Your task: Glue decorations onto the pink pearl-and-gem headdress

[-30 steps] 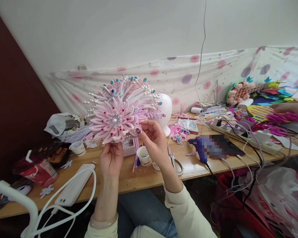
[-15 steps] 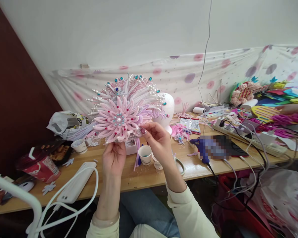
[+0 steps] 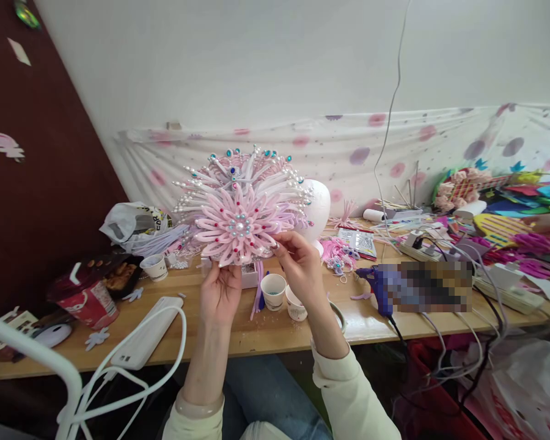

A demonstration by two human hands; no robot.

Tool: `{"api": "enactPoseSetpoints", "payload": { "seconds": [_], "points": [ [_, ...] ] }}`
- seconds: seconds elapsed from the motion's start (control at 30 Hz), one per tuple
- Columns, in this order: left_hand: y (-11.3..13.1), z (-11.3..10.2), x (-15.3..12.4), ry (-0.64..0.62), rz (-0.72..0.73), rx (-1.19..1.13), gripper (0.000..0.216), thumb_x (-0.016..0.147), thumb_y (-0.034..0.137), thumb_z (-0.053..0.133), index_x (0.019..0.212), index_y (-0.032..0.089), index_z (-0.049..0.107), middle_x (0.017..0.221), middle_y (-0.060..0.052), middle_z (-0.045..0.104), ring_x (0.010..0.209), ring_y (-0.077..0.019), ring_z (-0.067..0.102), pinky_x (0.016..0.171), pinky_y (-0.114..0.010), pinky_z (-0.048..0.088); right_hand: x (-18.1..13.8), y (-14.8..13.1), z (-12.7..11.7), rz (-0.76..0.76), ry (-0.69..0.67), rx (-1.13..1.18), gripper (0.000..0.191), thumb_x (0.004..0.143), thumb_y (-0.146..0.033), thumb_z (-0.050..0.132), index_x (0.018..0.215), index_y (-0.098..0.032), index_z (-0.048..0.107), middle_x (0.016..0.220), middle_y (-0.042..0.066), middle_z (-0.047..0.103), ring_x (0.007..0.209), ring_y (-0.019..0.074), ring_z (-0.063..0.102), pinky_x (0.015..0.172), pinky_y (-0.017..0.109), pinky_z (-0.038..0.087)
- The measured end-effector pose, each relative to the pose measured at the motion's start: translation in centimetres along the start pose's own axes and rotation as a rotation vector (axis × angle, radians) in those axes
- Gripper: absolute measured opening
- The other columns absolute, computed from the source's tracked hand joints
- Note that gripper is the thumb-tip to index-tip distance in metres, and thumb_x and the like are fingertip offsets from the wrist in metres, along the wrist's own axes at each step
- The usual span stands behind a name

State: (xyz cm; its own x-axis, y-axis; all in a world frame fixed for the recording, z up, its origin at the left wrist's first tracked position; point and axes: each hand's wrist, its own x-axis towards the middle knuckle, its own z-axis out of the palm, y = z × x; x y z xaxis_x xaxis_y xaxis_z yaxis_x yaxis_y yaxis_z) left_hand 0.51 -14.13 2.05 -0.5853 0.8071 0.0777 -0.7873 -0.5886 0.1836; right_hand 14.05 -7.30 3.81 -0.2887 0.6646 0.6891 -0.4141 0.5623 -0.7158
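Observation:
I hold a pink flower ornament with pearl and red beads up over the wooden table. My left hand grips its lower edge from below, fingers closed. My right hand pinches the ornament's right edge with thumb and fingertips. Right behind it stands a large pink and white headdress with pearl-tipped spikes and teal gems, set on a white foam head. Two small paper cups stand on the table just under my hands.
A white power bank with cable lies at the left, near a red snack cup and plastic bag. A blue glue gun, power strips, cables and colourful craft pieces crowd the right. Another person's hand shows far right.
The camera has tilted and shifted, so everything sits a little more to the right. My right hand's fingers have moved slightly along the flower's right edge; both hands keep their hold.

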Motion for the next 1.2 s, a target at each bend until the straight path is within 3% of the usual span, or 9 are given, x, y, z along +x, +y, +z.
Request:
{"api": "enactPoseSetpoints", "payload": {
  "seconds": [0.13, 0.33, 0.47, 0.57, 0.67, 0.8, 0.97, 1.2],
  "points": [
    [-0.2, -0.2, -0.1, 0.001, -0.016, 0.002, 0.054, 0.104, 0.012, 0.019, 0.157, 0.016, 0.024, 0.113, -0.013, 0.076, 0.095, -0.0168, 0.075, 0.085, -0.026, 0.059, 0.0, 0.4, -0.1, 0.002, -0.005, -0.032, 0.011, 0.088, -0.03, 0.061, 0.09, -0.022, 0.068, 0.069, -0.002, 0.055, 0.068, 0.0132, 0.057, 0.065, 0.026, 0.047],
    [0.1, -0.2, -0.4, 0.03, -0.015, -0.019, 0.052, 0.103, 0.012, 0.022, 0.154, 0.017, 0.033, 0.11, -0.012, 0.077, 0.097, -0.0166, 0.075, 0.085, -0.025, 0.059, 0.2, 0.5, 0.1, -0.016, -0.051, -0.102, 0.014, 0.089, -0.031, 0.061, 0.094, -0.022, 0.069, 0.074, 0.0, 0.059, 0.07, 0.014, 0.057, 0.065, 0.027, 0.046],
    [0.7, -0.7, -0.2, 0.01, -0.02, -0.03, 0.053, 0.103, 0.011, 0.022, 0.154, 0.016, 0.033, 0.11, -0.012, 0.077, 0.1, -0.0169, 0.074, 0.09, -0.026, 0.057, 0.1, 0.4, 0.5, -0.018, -0.053, -0.083, 0.015, 0.091, -0.035, 0.061, 0.098, -0.023, 0.068, 0.076, -0.001, 0.059, 0.058, 0.01, 0.047, 0.06, 0.026, 0.044],
    [1.1, -1.1, 0.2, -0.046, -0.015, -0.047, 0.054, 0.102, 0.008, 0.021, 0.155, 0.018, 0.033, 0.114, -0.012, 0.076, 0.102, -0.0164, 0.074, 0.096, -0.028, 0.055, -0.2, 0.4, 0.6, 0.025, 0.021, -0.067, 0.02, 0.093, -0.04, 0.059, 0.102, -0.023, 0.064, 0.081, -0.001, 0.062, 0.058, 0.0096, 0.047, 0.057, 0.025, 0.042],
    [1.6, -1.3, 0.5, -0.008, -0.004, -0.066, 0.054, 0.103, 0.009, 0.02, 0.155, 0.018, 0.03, 0.111, -0.012, 0.077, 0.093, -0.0155, 0.076, 0.091, -0.027, 0.057, -0.7, 0.3, 0.4, 0.088, 0.159, -0.059, 0.025, 0.092, -0.046, 0.057, 0.094, -0.021, 0.061, 0.078, 0.0, 0.061, 0.059, 0.0103, 0.048, 0.053, 0.024, 0.041],
    [2.2, -1.5, 0.7, -0.032, 0.005, -0.07, 0.053, 0.104, 0.011, 0.019, 0.153, 0.021, 0.036, 0.117, -0.012, 0.075, 0.097, -0.0159, 0.075, 0.092, -0.029, 0.057, -0.9, 0.5, 0.0, 0.282, 0.252, -0.03, 0.032, 0.082, -0.051, 0.065, 0.085, -0.021, 0.056, 0.071, -0.002, 0.06, 0.054, 0.0095, 0.049, 0.048, 0.023, 0.041],
    [2.8, -2.2, 1.8, -0.001, 0.003, -0.068, 0.051, 0.104, 0.013, 0.02, 0.149, 0.019, 0.044, 0.113, -0.012, 0.077, 0.098, -0.0177, 0.075, 0.09, -0.03, 0.058, -1.0, 1.3, 0.0, 0.576, 0.12, -0.017, 0.041, 0.072, -0.05, 0.07, 0.097, -0.02, 0.054, 0.092, 0.006, 0.072, 0.07, 0.0154, 0.065, 0.056, 0.026, 0.048],
    [3.3, -5.6, 5.7, 0.091, 0.018, -0.067, 0.053, 0.104, 0.01, 0.018, 0.148, 0.018, 0.045, 0.102, -0.012, 0.079, 0.072, -0.0136, 0.076, 0.072, -0.023, 0.06, -2.0, 1.6, -1.2, 0.544, 0.009, -0.05, 0.047, 0.073, -0.055, 0.07, 0.101, -0.019, 0.057, 0.094, 0.007, 0.073, 0.073, 0.0164, 0.066, 0.063, 0.029, 0.049]
  ]
}}
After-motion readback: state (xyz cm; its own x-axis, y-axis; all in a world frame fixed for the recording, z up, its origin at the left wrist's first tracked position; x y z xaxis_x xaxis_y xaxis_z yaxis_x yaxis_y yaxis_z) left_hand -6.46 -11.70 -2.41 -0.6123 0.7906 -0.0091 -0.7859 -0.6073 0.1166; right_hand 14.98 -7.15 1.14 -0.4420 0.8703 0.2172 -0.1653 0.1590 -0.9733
